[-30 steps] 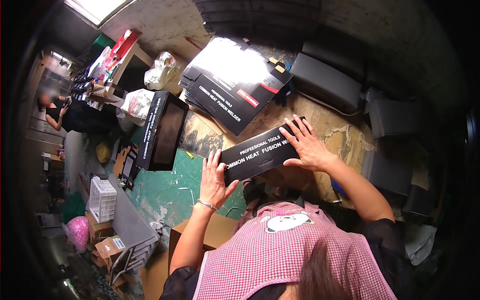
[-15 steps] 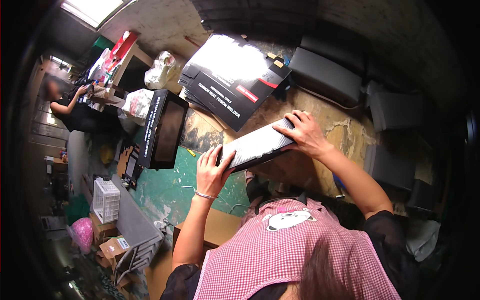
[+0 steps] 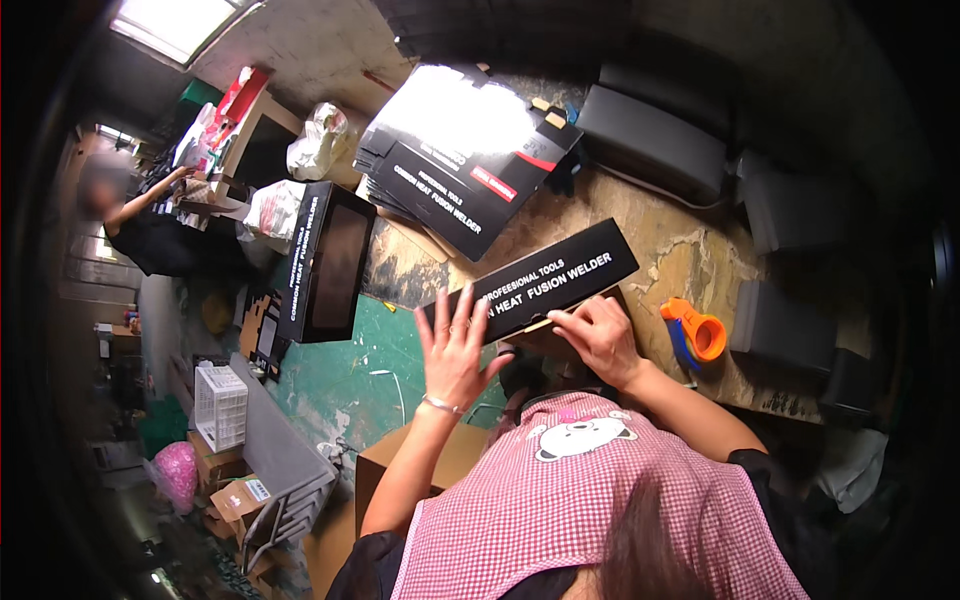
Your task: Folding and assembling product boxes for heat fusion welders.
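Left hand (image 3: 455, 365) lies open, fingers spread over the left end of a long black box (image 3: 565, 275) at frame centre; right hand (image 3: 605, 340) is curled at the near edge, and whether it pinches a flap cannot be told. Stained wall (image 3: 320, 50) at upper left; worn table (image 3: 650, 210) right of centre, bearing flat cartons (image 3: 450, 165) at upper centre. Half a second ago a pale, shining face was up and the right hand gripped the far end; an orange ring-shaped tool (image 3: 683, 309) now shows at right. Box: white-lettered face up, tilted, intact where visible.
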Demonstrator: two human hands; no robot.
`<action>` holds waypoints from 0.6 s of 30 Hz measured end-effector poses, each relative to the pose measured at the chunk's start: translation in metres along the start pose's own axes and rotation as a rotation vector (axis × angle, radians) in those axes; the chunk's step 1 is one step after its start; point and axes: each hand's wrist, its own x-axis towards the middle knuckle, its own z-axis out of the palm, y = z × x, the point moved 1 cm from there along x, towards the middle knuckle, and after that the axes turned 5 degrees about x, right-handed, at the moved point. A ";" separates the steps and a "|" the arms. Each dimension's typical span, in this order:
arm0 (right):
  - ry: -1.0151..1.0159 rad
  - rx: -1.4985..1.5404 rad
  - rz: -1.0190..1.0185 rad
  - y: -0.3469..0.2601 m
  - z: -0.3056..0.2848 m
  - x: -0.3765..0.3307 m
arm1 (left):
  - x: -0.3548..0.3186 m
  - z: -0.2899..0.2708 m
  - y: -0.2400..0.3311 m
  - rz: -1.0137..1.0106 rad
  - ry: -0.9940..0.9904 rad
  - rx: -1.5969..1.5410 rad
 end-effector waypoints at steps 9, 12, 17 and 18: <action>0.104 0.824 0.844 -0.034 0.022 0.012 | 0.059 0.015 0.034 -0.020 0.031 -0.096; 0.211 0.898 0.811 -0.026 0.030 0.011 | 0.061 0.019 0.034 0.004 0.045 -0.065; 0.360 0.952 0.832 -0.022 0.007 -0.006 | 0.060 0.018 0.030 0.040 0.211 -0.099; 0.305 0.929 0.832 -0.021 0.005 -0.006 | 0.059 0.017 0.029 0.033 0.210 -0.097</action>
